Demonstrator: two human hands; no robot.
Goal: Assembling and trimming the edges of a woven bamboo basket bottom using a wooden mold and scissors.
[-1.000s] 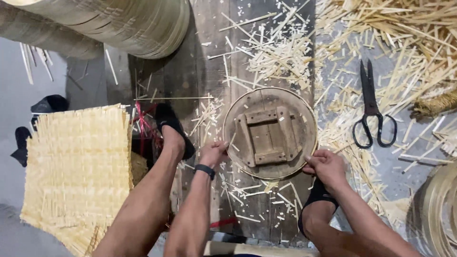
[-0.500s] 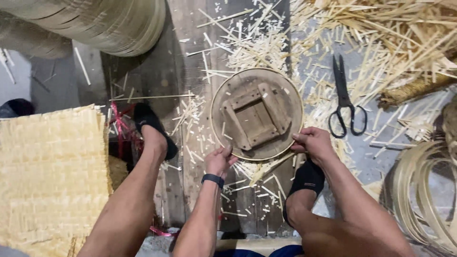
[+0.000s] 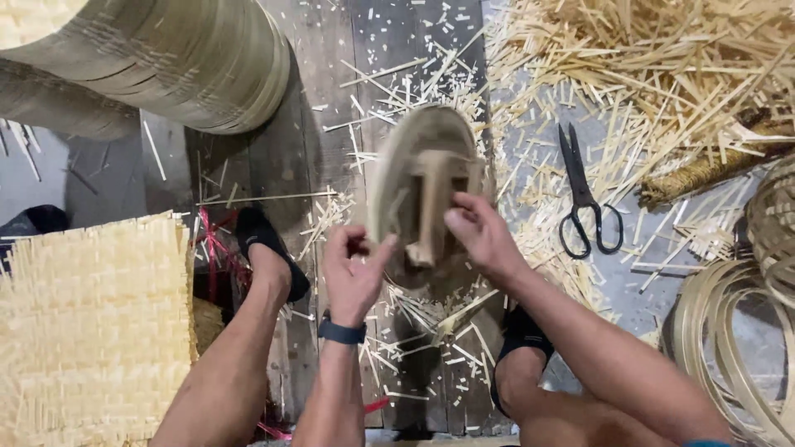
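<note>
1. Round form [image 3: 418,186] is tipped up on edge above the plank floor [image 3: 323,165], motion-blurred, between both hands.
2. Left hand [image 3: 354,277] has fingers closed on the form's lower left rim.
3. Right hand [image 3: 480,236] clasps the wooden block at the form's centre.
4. Scissors [image 3: 584,194] lie just right, apart from the form.
5. Woven mat [image 3: 87,331] lies well left; hoops [image 3: 729,331] crowd the right edge.
6. Strip offcuts [image 3: 662,74] litter the floor all round.

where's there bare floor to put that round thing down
Barest patch: the dark wooden planks between the stack of woven bamboo rings and the flat woven mat, with few offcuts. Right of the round wooden mould it is crowded: black scissors, bamboo splinter heap, coiled strips.
</note>
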